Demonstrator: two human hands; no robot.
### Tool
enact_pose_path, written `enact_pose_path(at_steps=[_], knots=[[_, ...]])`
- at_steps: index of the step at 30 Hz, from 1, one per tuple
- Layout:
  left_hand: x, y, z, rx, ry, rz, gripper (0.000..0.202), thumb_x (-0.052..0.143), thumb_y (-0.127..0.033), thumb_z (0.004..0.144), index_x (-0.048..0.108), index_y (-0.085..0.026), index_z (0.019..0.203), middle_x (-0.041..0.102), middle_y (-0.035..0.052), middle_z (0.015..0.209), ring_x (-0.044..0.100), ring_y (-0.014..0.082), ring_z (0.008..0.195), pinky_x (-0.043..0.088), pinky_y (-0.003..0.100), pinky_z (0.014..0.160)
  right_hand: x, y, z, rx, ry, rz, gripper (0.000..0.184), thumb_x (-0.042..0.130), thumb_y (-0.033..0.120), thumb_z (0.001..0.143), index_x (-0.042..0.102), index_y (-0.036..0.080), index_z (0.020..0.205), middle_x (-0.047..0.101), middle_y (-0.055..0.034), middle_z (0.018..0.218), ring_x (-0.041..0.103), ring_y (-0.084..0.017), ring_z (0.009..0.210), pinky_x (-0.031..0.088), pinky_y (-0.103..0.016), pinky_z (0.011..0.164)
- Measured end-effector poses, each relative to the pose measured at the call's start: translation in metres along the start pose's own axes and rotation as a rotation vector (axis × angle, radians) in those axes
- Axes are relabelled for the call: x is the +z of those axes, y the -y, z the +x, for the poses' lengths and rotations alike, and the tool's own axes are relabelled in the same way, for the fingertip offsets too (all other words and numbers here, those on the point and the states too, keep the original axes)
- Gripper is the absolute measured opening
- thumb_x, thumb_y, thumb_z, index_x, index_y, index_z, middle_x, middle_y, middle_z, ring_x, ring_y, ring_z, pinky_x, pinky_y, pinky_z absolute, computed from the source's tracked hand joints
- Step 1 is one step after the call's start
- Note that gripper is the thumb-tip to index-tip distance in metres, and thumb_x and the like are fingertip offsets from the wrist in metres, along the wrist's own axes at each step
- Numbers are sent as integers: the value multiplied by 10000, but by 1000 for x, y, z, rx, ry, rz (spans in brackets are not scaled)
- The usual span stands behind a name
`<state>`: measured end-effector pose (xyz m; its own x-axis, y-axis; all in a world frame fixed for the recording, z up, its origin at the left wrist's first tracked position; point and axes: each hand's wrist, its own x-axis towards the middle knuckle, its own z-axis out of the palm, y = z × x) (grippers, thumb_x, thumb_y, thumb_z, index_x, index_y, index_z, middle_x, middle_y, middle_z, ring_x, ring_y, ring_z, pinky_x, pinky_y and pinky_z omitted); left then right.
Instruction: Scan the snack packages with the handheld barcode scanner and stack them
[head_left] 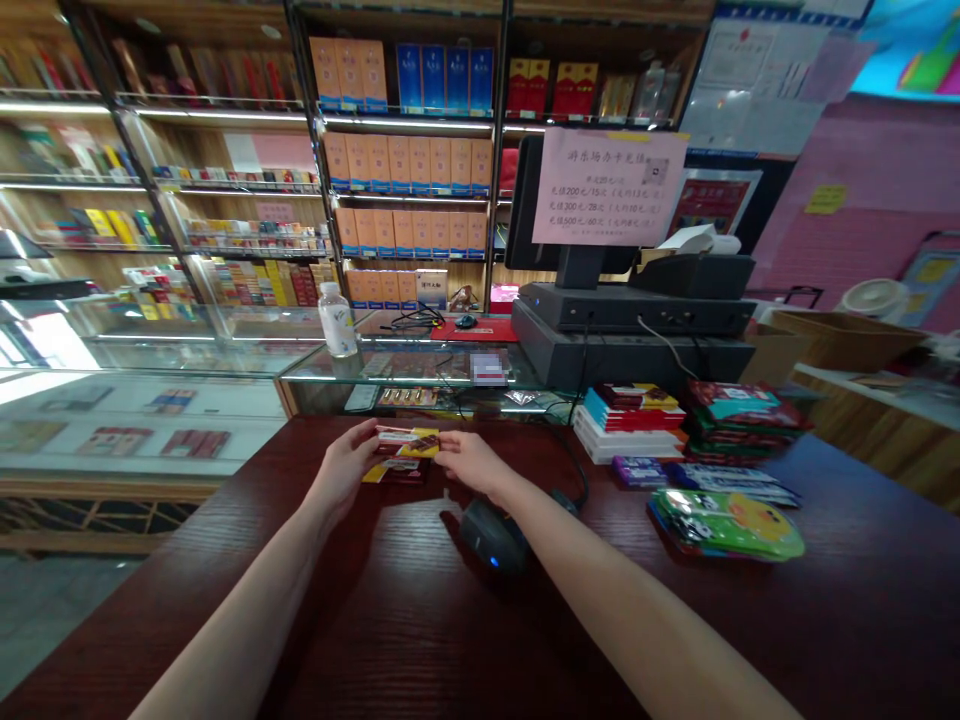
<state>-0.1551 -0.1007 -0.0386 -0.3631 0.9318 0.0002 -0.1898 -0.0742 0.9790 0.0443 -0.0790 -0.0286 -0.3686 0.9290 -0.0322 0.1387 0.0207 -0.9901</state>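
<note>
Both my hands grip a small brown, yellow and white chocolate packet (409, 441) by its two ends. My left hand (351, 456) is closed on the left end, and my right hand (471, 460) pinches the right end. Just beneath, a similar chocolate packet (401, 473) lies on the dark wooden counter (360, 620), partly covered by the held one. A black barcode scanner (491, 538) with a blue light lies close to my right forearm, which hides part of it.
At right stand a stack of boxes (626, 445), dark packets (739, 425), purple packs (637, 471) and green blister packs (727, 525). Behind are a cash register (630, 320) and a glass display counter (420, 370) with a bottle (337, 322).
</note>
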Motion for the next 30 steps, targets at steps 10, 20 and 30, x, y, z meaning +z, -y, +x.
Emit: enact_pose_path(at_steps=[10, 20, 30], knots=[[-33, 9, 21, 97, 27, 254, 458, 719, -219, 688, 670, -158, 1139, 721, 132, 1194, 699, 245, 1064, 566, 375, 907, -8, 0, 8, 282, 96, 202, 145, 681, 158, 800, 683, 179, 944, 715, -33, 893, 635, -90, 657, 479, -182, 550], [-47, 27, 19, 154, 40, 463, 531, 626, -289, 729, 606, -122, 1233, 714, 167, 1207, 684, 272, 1122, 544, 416, 962, -5, -1, 7, 331, 222, 254, 105, 591, 89, 859, 689, 128, 857, 688, -52, 890, 611, -84, 667, 502, -203, 598], [-54, 34, 17, 241, 9, 734, 506, 552, -260, 782, 602, -158, 1274, 695, 111, 1269, 644, 228, 1196, 449, 393, 1092, 1, 1, 8, 310, 218, 230, 50, 669, 127, 813, 679, 154, 854, 676, -21, 818, 592, -86, 649, 472, -208, 616]])
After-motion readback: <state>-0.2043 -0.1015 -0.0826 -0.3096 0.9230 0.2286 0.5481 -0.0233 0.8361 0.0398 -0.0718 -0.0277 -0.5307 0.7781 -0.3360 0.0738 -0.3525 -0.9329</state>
